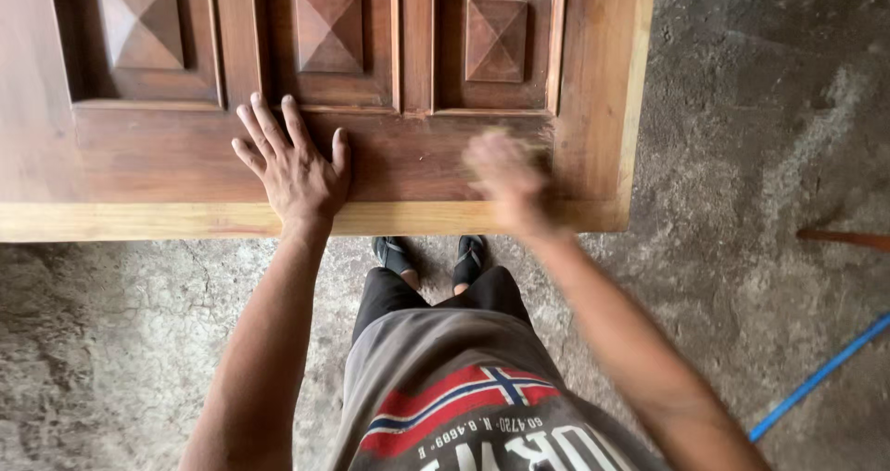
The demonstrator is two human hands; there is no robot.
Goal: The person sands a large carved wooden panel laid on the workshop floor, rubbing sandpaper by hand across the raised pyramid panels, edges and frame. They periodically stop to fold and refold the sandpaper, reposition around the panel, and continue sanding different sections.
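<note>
Your left hand (295,170) lies flat and fully spread on the lower rail of the wooden door (185,146), gripping nothing; your right hand (508,182) sits on the same rail near the door's right corner, too blurred for you to tell its opening or whether it holds anything; the door lies flat above the concrete floor (742,156), its top and left cut off; three raised pyramid panels (328,28) show.

Cracked concrete floor (760,137), blue hose (820,374), carved wooden door (417,156) above
</note>
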